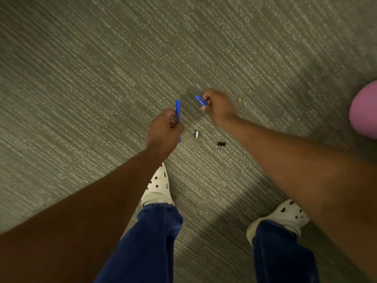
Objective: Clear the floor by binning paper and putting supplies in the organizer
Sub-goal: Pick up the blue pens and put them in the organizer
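Observation:
My left hand is closed around a blue pen whose end sticks up past the fingers; a bit of metal shows inside the fist too. My right hand pinches a second blue pen just above the carpet, its tip pointing up and left. On the carpet between and below the hands lie two binder clips: a silver-and-black one close to my left hand and a black one further right.
Grey ribbed carpet fills the view. A pink rounded object pokes in at the right edge. My feet in white clogs stand below the clips. A tiny scrap lies right of my right hand.

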Action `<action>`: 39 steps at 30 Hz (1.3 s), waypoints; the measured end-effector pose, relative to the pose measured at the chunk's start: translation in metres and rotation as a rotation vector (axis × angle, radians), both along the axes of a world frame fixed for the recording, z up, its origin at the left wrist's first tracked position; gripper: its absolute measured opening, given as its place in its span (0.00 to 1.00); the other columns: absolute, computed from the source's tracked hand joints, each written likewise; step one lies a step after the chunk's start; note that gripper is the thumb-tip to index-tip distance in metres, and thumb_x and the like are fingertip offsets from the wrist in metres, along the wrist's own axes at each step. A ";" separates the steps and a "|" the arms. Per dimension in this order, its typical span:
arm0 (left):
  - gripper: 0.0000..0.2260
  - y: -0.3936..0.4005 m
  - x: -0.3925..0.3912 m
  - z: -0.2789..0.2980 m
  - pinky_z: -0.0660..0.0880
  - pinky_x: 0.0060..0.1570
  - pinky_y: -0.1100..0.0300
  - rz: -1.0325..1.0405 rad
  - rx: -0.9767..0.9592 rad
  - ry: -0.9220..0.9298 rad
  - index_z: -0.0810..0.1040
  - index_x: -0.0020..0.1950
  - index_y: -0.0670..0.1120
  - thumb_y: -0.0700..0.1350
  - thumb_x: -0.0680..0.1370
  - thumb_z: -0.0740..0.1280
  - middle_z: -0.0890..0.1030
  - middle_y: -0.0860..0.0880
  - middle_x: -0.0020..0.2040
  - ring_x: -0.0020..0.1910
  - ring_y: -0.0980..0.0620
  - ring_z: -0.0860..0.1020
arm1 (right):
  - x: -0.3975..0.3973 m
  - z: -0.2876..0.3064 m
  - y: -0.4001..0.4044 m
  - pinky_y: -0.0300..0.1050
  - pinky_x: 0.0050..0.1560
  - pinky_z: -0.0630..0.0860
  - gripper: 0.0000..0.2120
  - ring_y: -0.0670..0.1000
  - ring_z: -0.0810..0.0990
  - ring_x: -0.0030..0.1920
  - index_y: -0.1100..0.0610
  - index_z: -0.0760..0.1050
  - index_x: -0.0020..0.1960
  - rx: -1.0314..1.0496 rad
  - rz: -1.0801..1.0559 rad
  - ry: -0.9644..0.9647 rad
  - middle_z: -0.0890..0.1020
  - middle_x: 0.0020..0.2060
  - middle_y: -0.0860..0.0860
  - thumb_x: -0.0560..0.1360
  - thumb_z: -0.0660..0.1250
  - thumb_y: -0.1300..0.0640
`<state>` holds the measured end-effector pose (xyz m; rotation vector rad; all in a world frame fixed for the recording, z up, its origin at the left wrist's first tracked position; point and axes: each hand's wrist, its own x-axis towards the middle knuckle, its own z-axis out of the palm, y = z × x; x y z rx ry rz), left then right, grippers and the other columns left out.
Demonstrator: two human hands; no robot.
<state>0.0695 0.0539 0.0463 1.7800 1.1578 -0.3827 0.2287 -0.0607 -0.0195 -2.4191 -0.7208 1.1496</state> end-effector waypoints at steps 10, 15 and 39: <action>0.10 -0.038 0.066 0.079 0.84 0.38 0.52 0.125 -0.293 -0.169 0.81 0.58 0.41 0.42 0.79 0.74 0.84 0.40 0.47 0.42 0.46 0.83 | -0.006 0.131 -0.069 0.47 0.45 0.84 0.06 0.50 0.86 0.41 0.59 0.76 0.53 0.500 -0.930 0.723 0.85 0.43 0.54 0.79 0.70 0.67; 0.08 -0.057 0.124 0.166 0.81 0.30 0.62 0.038 -0.298 -0.260 0.83 0.55 0.47 0.43 0.77 0.76 0.83 0.45 0.45 0.38 0.53 0.81 | 0.048 0.234 -0.099 0.47 0.44 0.84 0.08 0.48 0.84 0.39 0.57 0.76 0.50 0.540 -0.936 0.597 0.84 0.40 0.51 0.79 0.70 0.68; 0.07 -0.374 0.384 0.631 0.80 0.27 0.63 -0.432 -0.278 -0.738 0.85 0.49 0.51 0.40 0.75 0.77 0.84 0.44 0.40 0.31 0.56 0.82 | 0.224 0.741 -0.447 0.48 0.45 0.83 0.06 0.52 0.81 0.44 0.55 0.79 0.50 1.080 -1.254 0.135 0.79 0.43 0.56 0.79 0.71 0.65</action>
